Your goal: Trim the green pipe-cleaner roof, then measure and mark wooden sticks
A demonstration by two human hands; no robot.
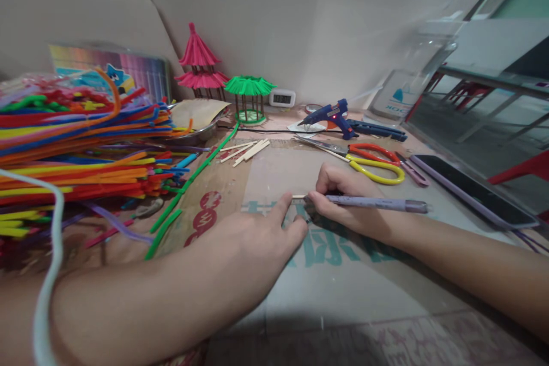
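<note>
My right hand is closed around a purple pen, whose back end points right. Its tip is hidden behind my fingers, close to a short pale wooden stick. With the index fingertip, my left hand holds the stick's left end down on the cardboard; the thumb lies a little nearer to me. Beyond my hands are several loose wooden sticks. Scissors with red and yellow handles lie past my right hand, next to a small pink-handled cutter.
Bundles of coloured pipe cleaners pile up at left, with a pale cable in front. A pink tiered pagoda, a green-roofed pavilion and a digital clock stand behind. At right are a glue gun, a phone and a clear jug.
</note>
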